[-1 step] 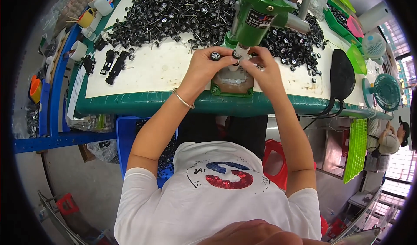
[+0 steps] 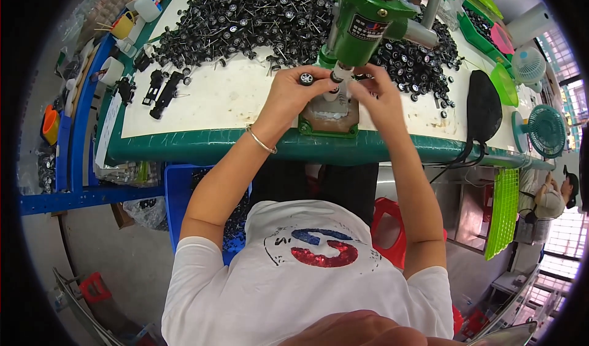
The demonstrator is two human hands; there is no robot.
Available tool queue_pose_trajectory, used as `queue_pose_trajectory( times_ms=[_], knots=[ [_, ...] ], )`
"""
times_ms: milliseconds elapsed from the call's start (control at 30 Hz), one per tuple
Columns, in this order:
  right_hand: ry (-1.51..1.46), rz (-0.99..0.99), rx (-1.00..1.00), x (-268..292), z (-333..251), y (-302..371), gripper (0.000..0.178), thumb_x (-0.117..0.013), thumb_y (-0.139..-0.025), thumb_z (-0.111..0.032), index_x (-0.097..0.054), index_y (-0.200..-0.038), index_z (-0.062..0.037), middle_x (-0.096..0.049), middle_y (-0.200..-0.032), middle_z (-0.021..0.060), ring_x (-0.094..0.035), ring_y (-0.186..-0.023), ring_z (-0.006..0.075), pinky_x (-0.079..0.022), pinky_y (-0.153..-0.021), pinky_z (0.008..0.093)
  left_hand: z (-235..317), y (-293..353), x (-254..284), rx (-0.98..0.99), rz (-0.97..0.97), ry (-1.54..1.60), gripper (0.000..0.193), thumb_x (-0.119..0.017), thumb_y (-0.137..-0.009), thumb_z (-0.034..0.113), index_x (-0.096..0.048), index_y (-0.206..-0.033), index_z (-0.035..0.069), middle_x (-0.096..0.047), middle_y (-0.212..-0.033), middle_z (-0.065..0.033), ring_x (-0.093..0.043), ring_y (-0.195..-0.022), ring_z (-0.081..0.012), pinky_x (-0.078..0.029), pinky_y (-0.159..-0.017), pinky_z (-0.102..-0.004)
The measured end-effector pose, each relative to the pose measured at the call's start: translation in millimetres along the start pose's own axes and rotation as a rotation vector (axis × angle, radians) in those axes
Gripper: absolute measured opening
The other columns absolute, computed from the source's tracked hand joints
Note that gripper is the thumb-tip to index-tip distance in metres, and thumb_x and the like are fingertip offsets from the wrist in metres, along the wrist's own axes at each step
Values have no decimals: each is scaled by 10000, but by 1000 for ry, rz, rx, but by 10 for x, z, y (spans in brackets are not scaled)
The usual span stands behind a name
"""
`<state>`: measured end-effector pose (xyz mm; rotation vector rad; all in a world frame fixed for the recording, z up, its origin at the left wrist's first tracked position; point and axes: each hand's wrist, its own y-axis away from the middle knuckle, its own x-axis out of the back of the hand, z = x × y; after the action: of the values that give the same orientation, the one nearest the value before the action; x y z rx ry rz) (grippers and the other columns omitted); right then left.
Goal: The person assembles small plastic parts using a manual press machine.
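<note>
At the far left is a blue rack (image 2: 123, 199), with a white jug (image 2: 147, 7) above it. Two black chassis (image 2: 165, 96) lie side by side on the left part of the white-topped, green-edged counter (image 2: 208, 110). Below the counter edge is a blue bin (image 2: 175, 192) holding dark parts. A large pile of axled wheels (image 2: 245, 24) spreads over the back of the counter. The left hand (image 2: 287, 88), with a bangle (image 2: 262, 141) at its wrist, has its grip closed on a wheel (image 2: 306, 79), just left of the green press (image 2: 353, 48); its fingertips reach under the press head. The right hand (image 2: 380, 94) is curled just beside the press on the other side; whether its grip holds anything I cannot tell. Beyond it lie loose wheels (image 2: 411, 67), then a black, rounded object (image 2: 483, 107) with cords, and a green fan (image 2: 546, 130).
</note>
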<state>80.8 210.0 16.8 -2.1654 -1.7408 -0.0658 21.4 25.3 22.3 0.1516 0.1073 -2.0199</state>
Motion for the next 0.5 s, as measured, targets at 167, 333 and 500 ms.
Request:
queue_pose_trajectory(
  times_ms=[167, 333, 500],
  knots=[
    [-188, 191, -58, 444, -229, -228, 297, -613, -900, -148, -620, -1165, -13, -647, -1019, 46, -606, -827, 116, -472, -785, 249, 50, -30, -82, 12, -6, -1, 198, -754, -762, 76, -707, -945, 17, -660, -817, -10, -601, -782, -82, -473, -751, -229],
    [-507, 275, 104, 668, -869, -804, 351, -431, -976, -312, -638, -1002, -30, -603, -835, 33, -562, -676, 135, -475, -665, 248, 61, -32, -86, -6, -2, 24, 177, -762, -762, 81, -709, -922, 27, -644, -837, -5, -583, -785, -71, -457, -741, -214],
    [-558, 118, 73, 620, -1776, -1251, 179, -526, -954, -257, -585, -905, -95, -484, -633, -60, -359, -440, 73, -316, -387, 204, 22, -79, -77, -106, -4, -66, 148, -736, -776, 91, -718, -905, 22, -685, -809, -23, -613, -716, -71, -504, -670, -232]
  ],
)
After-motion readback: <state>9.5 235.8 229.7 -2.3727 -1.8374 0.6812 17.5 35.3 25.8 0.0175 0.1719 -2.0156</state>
